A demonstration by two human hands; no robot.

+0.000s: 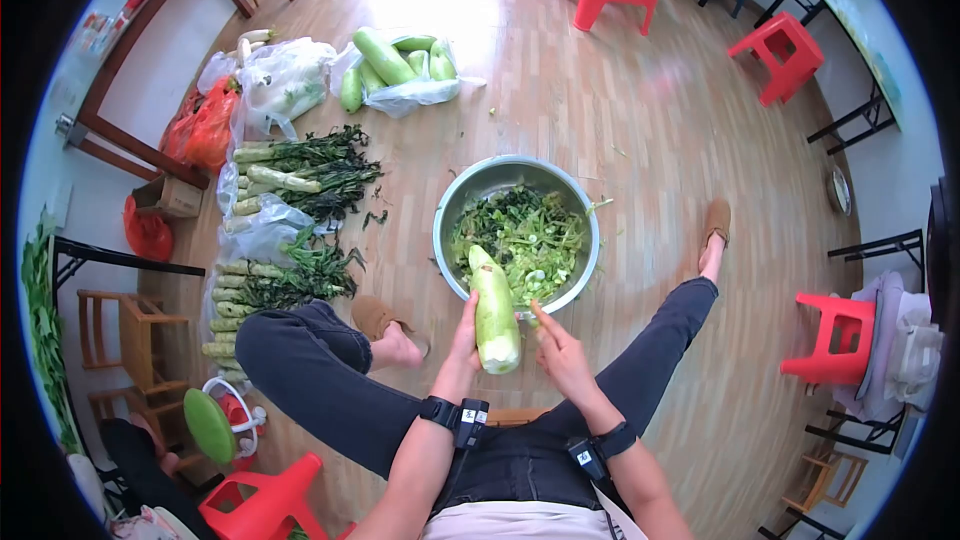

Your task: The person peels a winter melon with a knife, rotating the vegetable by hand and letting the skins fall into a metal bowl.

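The left hand [466,328] clamps a long, pale-green vegetable [496,318]; whether the right hand [563,352] beside it grips anything, I cannot tell. Beyond them, a round silver metal basin [535,172] holds green scraps [545,240]; farther left, a clear plastic bag [412,98] holds green gourds [383,58].

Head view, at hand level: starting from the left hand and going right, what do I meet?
Left hand → green gourd → right hand → right leg → red stool near the right edge.
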